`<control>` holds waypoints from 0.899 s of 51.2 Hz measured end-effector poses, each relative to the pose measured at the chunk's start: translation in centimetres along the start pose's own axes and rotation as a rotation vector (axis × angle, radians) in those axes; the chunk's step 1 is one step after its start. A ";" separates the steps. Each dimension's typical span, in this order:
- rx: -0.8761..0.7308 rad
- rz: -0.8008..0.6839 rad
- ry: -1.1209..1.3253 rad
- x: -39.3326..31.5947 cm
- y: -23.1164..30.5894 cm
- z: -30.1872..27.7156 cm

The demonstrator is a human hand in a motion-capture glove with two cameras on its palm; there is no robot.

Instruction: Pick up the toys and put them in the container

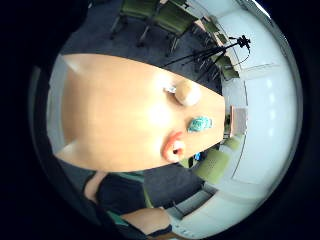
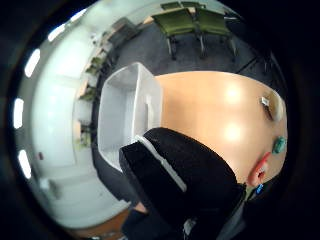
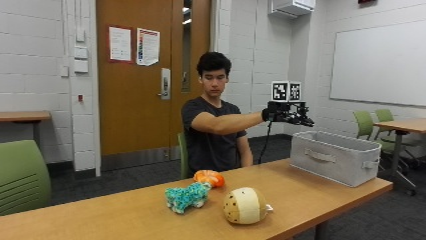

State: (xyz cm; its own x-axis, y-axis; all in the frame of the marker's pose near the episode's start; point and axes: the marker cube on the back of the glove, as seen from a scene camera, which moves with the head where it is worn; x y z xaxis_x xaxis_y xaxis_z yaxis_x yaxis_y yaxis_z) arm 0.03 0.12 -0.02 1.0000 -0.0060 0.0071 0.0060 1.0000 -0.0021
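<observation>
Wooden table [image 3: 120, 212]: three toys [image 3: 187, 196], one container [image 3: 336, 156].

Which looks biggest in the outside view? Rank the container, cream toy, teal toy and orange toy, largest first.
1. Grey container.
2. Cream round toy.
3. Teal plush toy, close to the cream one in size.
4. Orange toy, partly hidden behind the teal one, so unsure.

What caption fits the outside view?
Gloved right hand raised above the gray container; three toys wait on the table.
</observation>
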 end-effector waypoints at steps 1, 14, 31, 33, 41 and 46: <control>0.000 -0.001 -0.002 0.0 0.0 0.0; 0.020 -0.015 -0.009 2.0 1.1 0.0; 0.015 0.033 0.012 10.9 7.1 -0.3; 0.035 0.043 0.027 12.4 8.1 -0.1; 0.069 0.116 0.024 20.3 12.4 2.3; 0.056 0.135 0.021 22.7 14.2 4.5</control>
State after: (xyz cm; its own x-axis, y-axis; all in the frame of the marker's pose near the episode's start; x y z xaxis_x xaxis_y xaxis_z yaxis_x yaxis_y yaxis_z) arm 22.79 14.18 4.59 0.9915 0.1295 -0.0103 -0.1287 0.9902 0.0537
